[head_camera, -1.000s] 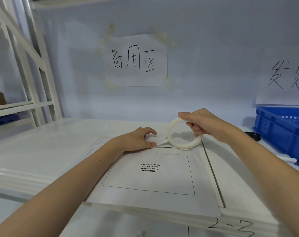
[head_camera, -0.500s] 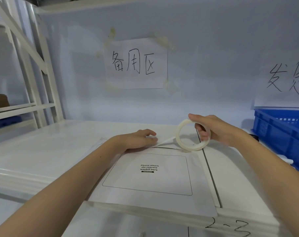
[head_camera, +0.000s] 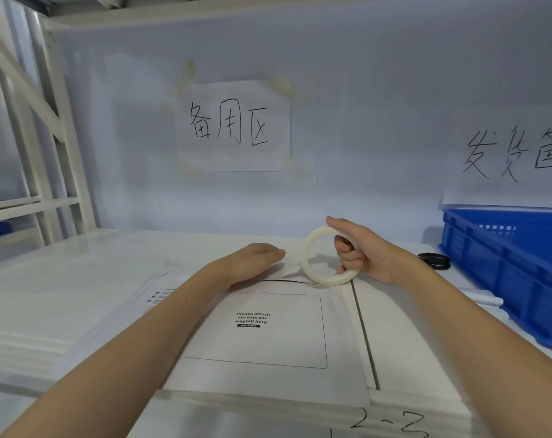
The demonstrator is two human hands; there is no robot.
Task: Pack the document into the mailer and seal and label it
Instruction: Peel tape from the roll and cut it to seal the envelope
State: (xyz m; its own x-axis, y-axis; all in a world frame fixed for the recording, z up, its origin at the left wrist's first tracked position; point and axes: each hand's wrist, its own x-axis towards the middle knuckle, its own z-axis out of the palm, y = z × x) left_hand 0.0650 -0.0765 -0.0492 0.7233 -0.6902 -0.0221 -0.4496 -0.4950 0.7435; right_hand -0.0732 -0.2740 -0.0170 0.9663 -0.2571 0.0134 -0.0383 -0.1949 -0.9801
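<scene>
So the flat white paper mailer (head_camera: 268, 336) reads "Please attach sto express waybill here"; left hand (head_camera: 252, 259) now presses flat, right hand (head_camera: 363, 251) still grips the white tape roll (head_camera: 312, 263).

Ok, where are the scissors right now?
In the head view, the scissors lie on the shelf at far right, beside the blue crate, just beyond the right hand.

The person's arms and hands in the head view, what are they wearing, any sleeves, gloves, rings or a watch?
Both forearms are bare as far as the frame shows, with no sleeve edge in view. The left hand and right hand wear no gloves. No watch, bracelet or ring shows on the visible wrists and fingers. The left forearm has a tiny dark speck, too small to identify.
</scene>
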